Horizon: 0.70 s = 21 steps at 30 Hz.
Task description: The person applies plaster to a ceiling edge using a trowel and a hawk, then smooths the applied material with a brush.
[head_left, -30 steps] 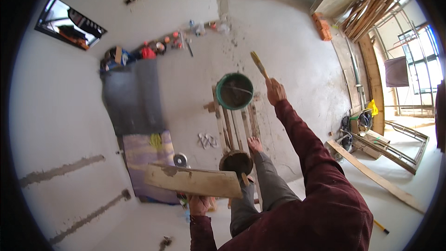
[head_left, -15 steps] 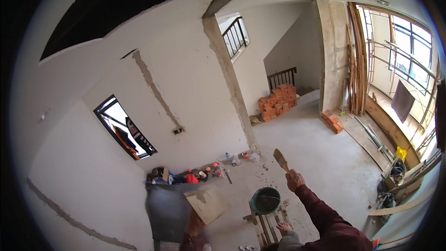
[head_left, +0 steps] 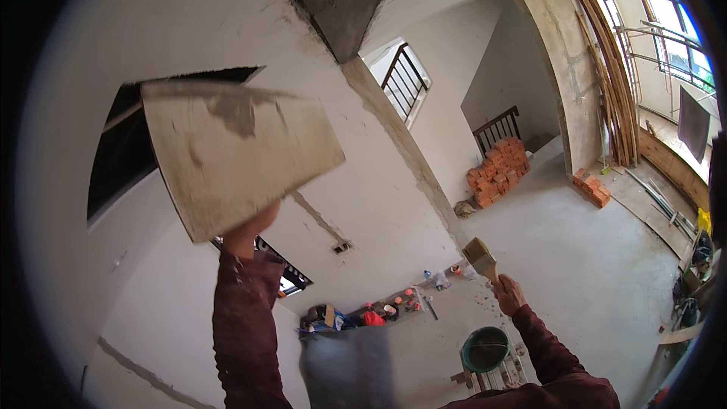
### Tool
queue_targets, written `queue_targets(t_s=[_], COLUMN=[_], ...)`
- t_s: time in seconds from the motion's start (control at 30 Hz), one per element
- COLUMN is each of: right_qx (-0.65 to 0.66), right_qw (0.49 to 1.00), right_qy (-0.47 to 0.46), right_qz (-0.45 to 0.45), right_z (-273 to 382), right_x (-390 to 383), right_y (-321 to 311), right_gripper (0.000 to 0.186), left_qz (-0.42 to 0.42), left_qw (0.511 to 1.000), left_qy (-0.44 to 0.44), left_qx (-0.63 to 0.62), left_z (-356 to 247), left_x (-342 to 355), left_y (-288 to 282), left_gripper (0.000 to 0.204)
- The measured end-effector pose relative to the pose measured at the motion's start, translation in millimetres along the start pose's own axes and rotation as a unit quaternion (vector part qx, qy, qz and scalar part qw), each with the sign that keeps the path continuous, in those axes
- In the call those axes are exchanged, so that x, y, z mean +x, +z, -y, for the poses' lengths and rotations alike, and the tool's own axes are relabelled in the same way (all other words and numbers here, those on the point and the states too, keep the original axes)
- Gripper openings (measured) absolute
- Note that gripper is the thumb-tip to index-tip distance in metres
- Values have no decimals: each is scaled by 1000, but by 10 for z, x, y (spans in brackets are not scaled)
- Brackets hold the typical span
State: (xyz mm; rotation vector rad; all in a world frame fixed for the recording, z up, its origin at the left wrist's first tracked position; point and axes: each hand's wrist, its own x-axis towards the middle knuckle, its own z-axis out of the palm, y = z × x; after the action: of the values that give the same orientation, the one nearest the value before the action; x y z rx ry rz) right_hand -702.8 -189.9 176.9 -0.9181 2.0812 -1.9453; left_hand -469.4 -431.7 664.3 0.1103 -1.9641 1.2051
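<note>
The left hand [head_left: 257, 229] is raised high, and its grip is grasping a pale flat board [head_left: 238, 159] from the underside; the fingers are mostly hidden behind it. The board is tilted, with its broad face turned to the viewer, and this face carries greyish smears. In the view, it covers a part of the dark opening [head_left: 117, 155], but I cannot tell if the two are touching. The right hand [head_left: 510, 295] is stretched forward and lower, its grip closed around the handle of a wide brush [head_left: 482, 259], of which the bristles point up and away from the person. Near the right hand, below it in the view, a green bucket [head_left: 465, 357] stands on a slatted wooden platform [head_left: 509, 373]. A grey mat [head_left: 348, 367] lies on the floor to the left, and orange bricks [head_left: 500, 170] are piled farther away.
</note>
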Motion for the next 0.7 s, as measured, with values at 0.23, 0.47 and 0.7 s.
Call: queue_targets(t_s=[0.23,0.47,0.7], right_qx=[-20,-46,-57], right_qw=[1000,997,996], right_qy=[14,61,67], right_qz=[0,-15,-26], right_z=[-265,-407,-624], right_x=[181,154,204], right_y=[-152,-445,-550], right_gripper=[24,26,28], left_qz=[-60,-81,-69], left_qw=[986,988,987], left_qy=[139,37,10], left_qx=[70,-125,-147], left_z=[285,99,103], left_x=[1153,1388,1504], left_y=[65,191,367], left_gripper=[42,33,28])
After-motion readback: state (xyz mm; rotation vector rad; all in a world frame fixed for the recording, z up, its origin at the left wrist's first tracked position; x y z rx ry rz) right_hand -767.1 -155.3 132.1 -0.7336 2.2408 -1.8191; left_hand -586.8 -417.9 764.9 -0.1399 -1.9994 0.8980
